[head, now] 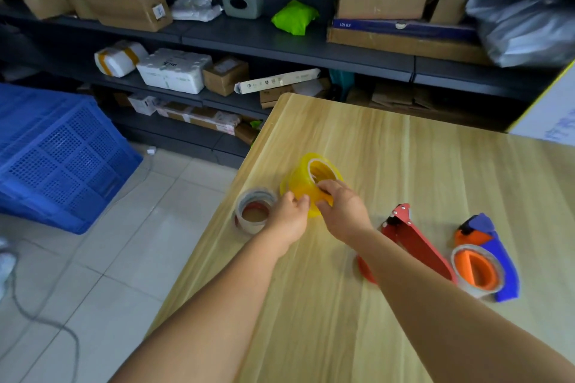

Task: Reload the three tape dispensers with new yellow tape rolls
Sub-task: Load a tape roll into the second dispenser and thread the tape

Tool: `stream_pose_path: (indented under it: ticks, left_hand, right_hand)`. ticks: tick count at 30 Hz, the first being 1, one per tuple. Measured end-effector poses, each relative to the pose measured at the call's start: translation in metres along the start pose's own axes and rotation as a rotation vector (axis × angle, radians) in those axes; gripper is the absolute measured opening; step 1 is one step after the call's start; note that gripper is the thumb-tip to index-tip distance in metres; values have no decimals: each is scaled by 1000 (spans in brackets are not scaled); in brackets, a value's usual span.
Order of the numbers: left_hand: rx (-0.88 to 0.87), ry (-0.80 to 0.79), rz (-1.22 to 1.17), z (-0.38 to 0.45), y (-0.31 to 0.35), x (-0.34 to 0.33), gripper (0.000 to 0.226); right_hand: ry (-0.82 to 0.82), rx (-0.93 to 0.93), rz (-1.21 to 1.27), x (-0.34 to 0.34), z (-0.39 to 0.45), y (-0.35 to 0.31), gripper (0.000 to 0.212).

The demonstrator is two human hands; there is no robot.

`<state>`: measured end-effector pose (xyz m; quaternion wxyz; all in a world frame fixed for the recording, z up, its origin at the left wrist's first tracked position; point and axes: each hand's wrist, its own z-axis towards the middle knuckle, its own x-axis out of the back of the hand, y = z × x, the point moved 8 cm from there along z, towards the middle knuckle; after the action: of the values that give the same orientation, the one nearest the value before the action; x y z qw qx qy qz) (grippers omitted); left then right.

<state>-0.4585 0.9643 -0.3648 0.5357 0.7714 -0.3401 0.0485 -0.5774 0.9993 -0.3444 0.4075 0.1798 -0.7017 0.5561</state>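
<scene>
On the wooden worktop [404, 165] both hands meet at a stack of yellow tape rolls [306, 185] that lies tipped over near the left edge, its open core facing up and away from the camera. The right hand [340, 211] has its grip closed on the near rim of the stack, fingers curled over the top edge and thumb below. The left hand [289, 216] pinches the lower left side of the same stack, fingertips touching the yellow film. Just beside the left hand, at the very edge of the worktop, stands a near-empty tape roll [255, 211], greyish white with a red band and a brown cardboard core; the left wrist partly covers it. To the right of the right forearm lies a red tape dispenser [413, 242] on its side, its metal cutter end pointing toward the yellow stack and its round end hidden under the forearm. Further right lies a blue and orange tape dispenser [488, 258], with an orange hub inside a thin pale ring that looks like a used-up core. Beyond the worktop, dark shelves [280, 40] hold cardboard boxes, white parcels and a green bag [294, 17], and a blue plastic crate [59, 158] sits tilted on the tiled floor at the left.
</scene>
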Motion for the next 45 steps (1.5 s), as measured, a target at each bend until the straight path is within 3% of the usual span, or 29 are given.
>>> stream_pose_path:
  ticks: [5, 9, 12, 15, 20, 25, 29, 32, 34, 35, 38, 40, 44, 45]
  left_hand:
    - [-24, 90, -372, -11, 11, 7, 14]
    - [-173, -32, -319, -28, 25, -5, 24]
    - [-232, -97, -318, -42, 33, -17, 28]
    - [-256, -85, -295, -50, 42, -24, 29]
    - [-334, -97, -265, -58, 69, -23, 60]
    - [-509, 3, 78, -62, 98, -20, 48]
    - [-575, 76, 130, -60, 111, -18, 15]
    - [-571, 58, 83, -62, 120, -19, 10]
    - [-586, 58, 101, -62, 126, -21, 13]
    - [-590, 62, 96, -62, 128, -22, 14]
    - [-557, 73, 9, -61, 129, -21, 15]
    - [-495, 61, -54, -63, 129, -23, 18]
    - [-415, 19, -31, -64, 128, -32, 19]
    - [-370, 1, -58, -60, 122, -33, 19]
  right_hand:
    - [16, -41, 253, 12, -18, 4, 36]
    - [19, -216, 810, 24, -29, 10, 23]
    - [86, -278, 939, 35, -37, 13, 12]
    - [85, -255, 1009, 40, -47, 16, 22]
    - [38, -173, 1019, 50, -66, 25, 38]
    - [9, -143, 869, 61, -79, 34, 44]
    - [-24, -147, 787, 72, -89, 41, 43]
    - [-26, -167, 845, 75, -95, 47, 34]
    - [-5, -192, 869, 77, -98, 49, 14]
    - [8, -205, 869, 78, -99, 51, 14]
    - [14, -256, 833, 78, -101, 59, 50]
    - [18, -274, 753, 82, -103, 59, 62]
    - [18, -297, 779, 84, -107, 66, 39]
    - [-10, -308, 799, 83, -108, 66, 46]
